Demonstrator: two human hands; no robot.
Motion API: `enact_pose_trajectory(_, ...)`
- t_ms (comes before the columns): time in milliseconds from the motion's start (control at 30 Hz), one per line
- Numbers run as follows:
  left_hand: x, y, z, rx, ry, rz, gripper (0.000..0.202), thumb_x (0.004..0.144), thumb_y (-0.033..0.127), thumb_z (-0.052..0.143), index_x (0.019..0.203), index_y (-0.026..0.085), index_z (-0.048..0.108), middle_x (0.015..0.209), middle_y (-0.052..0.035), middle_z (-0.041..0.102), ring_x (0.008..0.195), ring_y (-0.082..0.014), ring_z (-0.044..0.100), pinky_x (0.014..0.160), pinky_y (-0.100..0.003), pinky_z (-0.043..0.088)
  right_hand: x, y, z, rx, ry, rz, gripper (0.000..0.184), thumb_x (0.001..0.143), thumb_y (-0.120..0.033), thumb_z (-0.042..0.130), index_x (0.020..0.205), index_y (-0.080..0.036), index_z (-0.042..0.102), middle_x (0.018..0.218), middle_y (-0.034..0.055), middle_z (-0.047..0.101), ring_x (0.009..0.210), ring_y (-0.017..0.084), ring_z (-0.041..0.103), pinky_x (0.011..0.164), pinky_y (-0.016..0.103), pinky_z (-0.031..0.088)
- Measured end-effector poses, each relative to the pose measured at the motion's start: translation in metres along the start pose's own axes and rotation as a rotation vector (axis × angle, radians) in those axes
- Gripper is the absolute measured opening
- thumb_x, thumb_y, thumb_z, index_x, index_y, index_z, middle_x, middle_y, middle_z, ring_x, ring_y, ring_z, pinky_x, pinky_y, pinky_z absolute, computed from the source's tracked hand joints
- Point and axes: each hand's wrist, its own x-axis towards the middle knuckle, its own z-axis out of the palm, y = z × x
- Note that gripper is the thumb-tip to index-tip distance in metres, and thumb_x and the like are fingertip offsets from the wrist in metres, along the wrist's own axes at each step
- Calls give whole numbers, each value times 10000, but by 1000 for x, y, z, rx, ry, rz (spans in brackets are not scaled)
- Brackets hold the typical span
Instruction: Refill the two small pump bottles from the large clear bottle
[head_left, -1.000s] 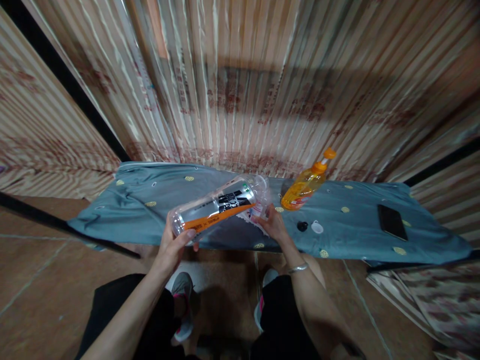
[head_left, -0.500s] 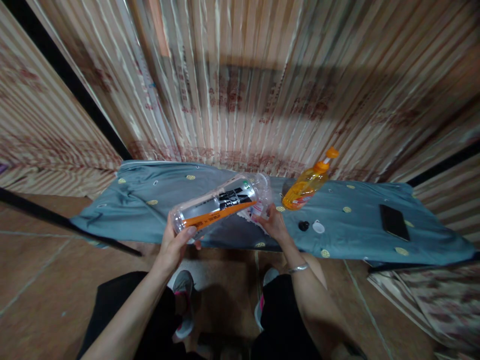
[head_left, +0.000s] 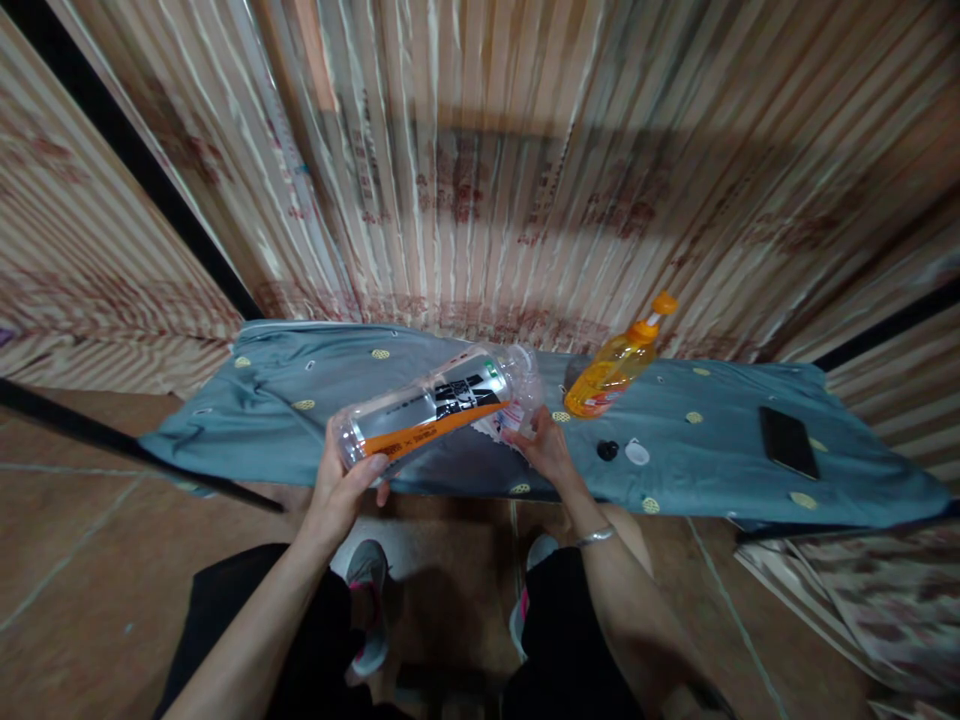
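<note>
My left hand (head_left: 341, 485) is closed round the base end of a large clear plastic bottle (head_left: 427, 405) with a silver, black and orange label. The bottle lies tilted in the air, its neck end up and to the right. My right hand (head_left: 546, 448), with a silver bangle on the wrist, is closed on a smaller clear plastic container (head_left: 529, 395) with a pink and white label. That container is at the bottle's neck end; the two overlap in view, and I cannot tell whether they touch.
An orange pump bottle (head_left: 609, 375) of yellow-orange liquid stands on the blue cloth-covered table (head_left: 705, 470). In front of it lie a small black cap (head_left: 607, 451) and a white cap (head_left: 637, 453). A dark flat phone-like object (head_left: 789, 443) lies at the right. A striped curtain (head_left: 480, 200) hangs behind.
The large bottle and my left hand have shifted slightly left. My right hand keeps its grip on the small container, almost unmoved.
</note>
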Motion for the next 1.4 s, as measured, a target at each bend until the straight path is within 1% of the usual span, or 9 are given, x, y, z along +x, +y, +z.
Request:
enact_pose_trajectory(233, -1, 5, -1, -26, -21, -68, 1144, 593, 476, 945, 1534, 272, 327, 939, -12, 651, 520, -171, 626, 333, -253, 472, 0, -1, 1, 4, -4, -6, 458, 725, -509, 776, 1027, -249, 549, 903, 60, 745, 827, 307, 728, 744, 431, 574)
enact_pose_trajectory(433, -7, 12, 2, 77, -24, -132, 1278, 481, 230, 1003, 1555, 342, 319, 1395, -132, 599, 647, -156, 698, 424, -253, 575, 1, 1, 2, 15, 9, -11, 435, 713, -488, 782, 972, -261, 517, 825, 31, 716, 768, 289, 711, 685, 397, 548)
enact_pose_trajectory(500, -10, 14, 7, 97, 3, -120, 1266, 476, 223, 1013, 1547, 342, 348, 1454, -137, 576, 777, -193, 737, 505, -258, 624, 0, 0, 1, 21, 3, -8, 437, 712, -504, 770, 954, -264, 498, 790, 13, 692, 740, 278, 696, 665, 385, 529)
enact_pose_trajectory(633, -13, 16, 12, 161, 74, -23, 1193, 494, 268, 1020, 1526, 281, 421, 1437, -130, 598, 1137, -316, 730, 842, -380, 699, -1, -1, 1, 29, 10, -2, 429, 718, -511, 758, 931, -274, 471, 762, -6, 667, 710, 259, 673, 646, 370, 513)
enact_pose_trajectory(733, -11, 15, 8, 279, 41, 8, 1194, 490, 257, 1010, 1516, 265, 398, 1415, -125, 603, 1218, -350, 707, 978, -477, 668, -1, -1, 2, 25, 8, 2, 435, 719, -506, 775, 919, -278, 463, 762, -5, 671, 708, 256, 668, 638, 364, 505)
enact_pose_trajectory(933, -8, 18, 6, 440, 5, 81, 1085, 594, 328, 928, 1500, 237, 338, 1374, -128, 596, 1233, -351, 704, 1066, -557, 605, 1, 2, 2, 31, -9, 5, 445, 718, -498, 787, 952, -265, 489, 786, 4, 685, 736, 262, 680, 659, 369, 519)
enact_pose_trajectory(1067, -10, 19, 12, 520, 74, 177, 1034, 585, 373, 888, 1475, 210, 389, 1292, -110, 614, 1176, -333, 710, 1076, -540, 582, 2, 4, 2, 49, -10, -6, 465, 696, -517, 799, 955, -258, 512, 811, 17, 698, 748, 270, 684, 671, 385, 538)
enact_pose_trajectory(1267, -11, 15, 8, 604, 75, 155, 1102, 569, 447, 894, 1516, 243, 369, 1214, -85, 649, 1091, -336, 716, 1065, -581, 567, 3, 7, 4, 23, -11, -6, 404, 733, -457, 782, 980, -239, 549, 819, 46, 703, 763, 300, 708, 675, 423, 579)
enact_pose_trajectory(1400, -12, 17, 9, 640, 83, 192, 970, 592, 445, 881, 1424, 228, 431, 1247, -106, 655, 1134, -342, 715, 1059, -565, 574, 2, 8, 5, -1, -4, -18, 432, 748, -467, 775, 1036, -223, 566, 896, 81, 741, 797, 307, 720, 719, 448, 602)
